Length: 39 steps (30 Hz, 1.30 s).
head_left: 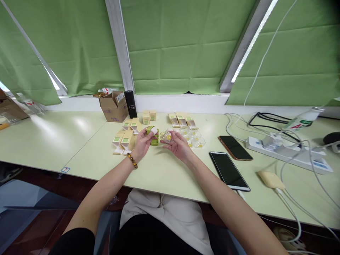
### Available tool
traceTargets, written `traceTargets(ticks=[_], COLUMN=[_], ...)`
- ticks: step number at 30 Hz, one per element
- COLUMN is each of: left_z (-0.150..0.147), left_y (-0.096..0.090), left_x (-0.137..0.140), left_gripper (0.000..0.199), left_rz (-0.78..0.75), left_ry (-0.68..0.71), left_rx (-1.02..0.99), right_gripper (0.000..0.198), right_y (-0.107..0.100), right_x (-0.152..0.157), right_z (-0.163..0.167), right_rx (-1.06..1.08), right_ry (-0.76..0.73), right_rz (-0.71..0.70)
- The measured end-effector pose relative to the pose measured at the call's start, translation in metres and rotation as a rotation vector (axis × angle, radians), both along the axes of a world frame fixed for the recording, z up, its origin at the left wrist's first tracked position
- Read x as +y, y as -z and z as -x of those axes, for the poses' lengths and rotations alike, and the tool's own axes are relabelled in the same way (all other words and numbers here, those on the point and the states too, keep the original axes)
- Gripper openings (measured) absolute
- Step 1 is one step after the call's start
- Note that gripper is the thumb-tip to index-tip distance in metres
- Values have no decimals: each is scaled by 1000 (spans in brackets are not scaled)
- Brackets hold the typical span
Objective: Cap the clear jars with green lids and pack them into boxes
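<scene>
Desk (87, 156), right hand (180, 144) holding container (167, 136) (plastic, perhaps)

"What sort of place is this, then?"
"Looks like an office: that long desk (87, 156), the loaded power strip (289, 156) here, phones (230, 170) beside it, green blinds (186, 46) hanging behind."

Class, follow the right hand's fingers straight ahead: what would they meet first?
Probably the green container at the left hand, just beyond the clear case the right hand holds, though depth is hard to judge.
</scene>
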<state>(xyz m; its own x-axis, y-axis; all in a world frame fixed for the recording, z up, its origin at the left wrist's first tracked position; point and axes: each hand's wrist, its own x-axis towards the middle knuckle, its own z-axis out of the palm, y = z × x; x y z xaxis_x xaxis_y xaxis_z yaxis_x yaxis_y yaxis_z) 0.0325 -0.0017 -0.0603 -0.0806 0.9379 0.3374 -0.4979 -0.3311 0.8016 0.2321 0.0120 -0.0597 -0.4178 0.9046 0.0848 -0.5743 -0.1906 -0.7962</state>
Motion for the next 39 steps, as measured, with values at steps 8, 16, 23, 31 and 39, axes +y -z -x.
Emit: traceTargets(ticks=[8, 16, 23, 31, 39], left_z=[-2, -1, 2, 2, 0], left_y=[-1, 2, 4, 3, 3], left_x=[-1, 1, 2, 0, 0], left_gripper=[48, 56, 64, 65, 71], left_rz=[0, -17, -15, -60, -81], left_ry=[2, -45, -57, -71, -161], left_rx=[12, 20, 50, 90, 140], right_gripper=[55, 50, 64, 60, 66], right_y=[9, 7, 10, 6, 1], right_x=[4, -11, -14, -23, -15], right_z=[6, 13, 12, 15, 12], right_rx=[-74, -249, -487, -369, -156], right_ry=[181, 195, 358, 260, 153], right_rz=[-114, -285, -603, -621, -272])
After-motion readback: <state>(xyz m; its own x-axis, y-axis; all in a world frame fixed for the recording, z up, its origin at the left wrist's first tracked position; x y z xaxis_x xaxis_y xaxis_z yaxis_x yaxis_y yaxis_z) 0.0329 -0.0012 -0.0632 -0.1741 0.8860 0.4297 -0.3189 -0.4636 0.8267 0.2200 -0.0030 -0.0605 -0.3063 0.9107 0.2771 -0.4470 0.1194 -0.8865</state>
